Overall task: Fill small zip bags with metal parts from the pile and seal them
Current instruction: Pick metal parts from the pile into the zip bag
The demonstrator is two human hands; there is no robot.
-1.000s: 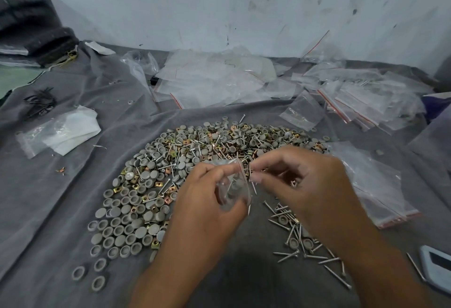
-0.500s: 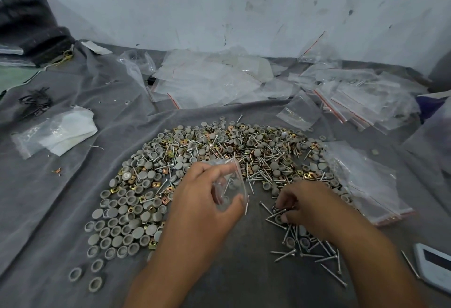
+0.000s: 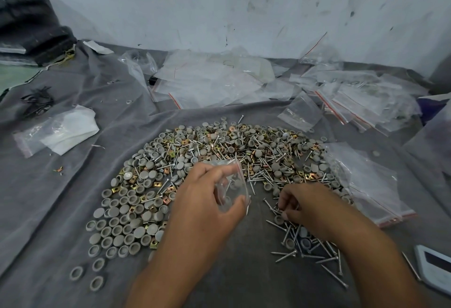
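Note:
A wide pile of metal parts (image 3: 219,151) covers the grey cloth: grey round caps, brass square nuts and silver screws. My left hand (image 3: 207,200) holds a small clear zip bag (image 3: 231,185) above the pile's near edge, its mouth facing right, with a few parts inside. Lower right, my right hand (image 3: 307,207) reaches down into a patch of loose screws (image 3: 305,246), fingers curled and pinching at screws there. The fingertips are partly hidden among the screws.
A stack of empty zip bags (image 3: 366,185) lies right of the pile. More clear bags (image 3: 219,83) and filled ones (image 3: 361,97) are heaped near the wall. A folded plastic packet (image 3: 58,134) lies left. A white device (image 3: 434,268) sits at the right edge.
My right hand dropped from the bag's mouth down to the loose screws at lower right. The left hand kept holding the bag nearly still.

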